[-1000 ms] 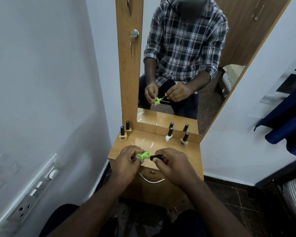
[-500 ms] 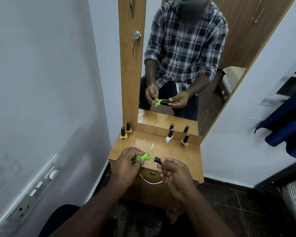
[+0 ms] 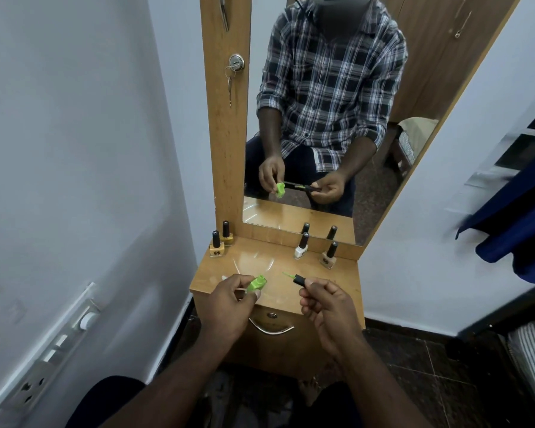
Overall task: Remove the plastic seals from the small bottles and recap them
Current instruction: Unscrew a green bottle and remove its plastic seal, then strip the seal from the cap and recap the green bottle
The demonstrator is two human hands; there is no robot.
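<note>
The left hand holds a green nail polish bottle between the thumb and the curled fingers, above the front part of the wooden dressing table. The bottle is tilted, and its open neck points up and to the right. The right hand pinches the black cap at its fingertips; a thin brush wet with green polish sticks out of the cap toward the bottle. The cap and the bottle are apart, with a clear gap between them.

At the back of the table four other small bottles stand upright with black caps on. Two orange-yellow bottles are in the left corner, just beside each other. A white bottle and a beige bottle stand near the mirror on the right. The mirror reflects the person and both hands.
</note>
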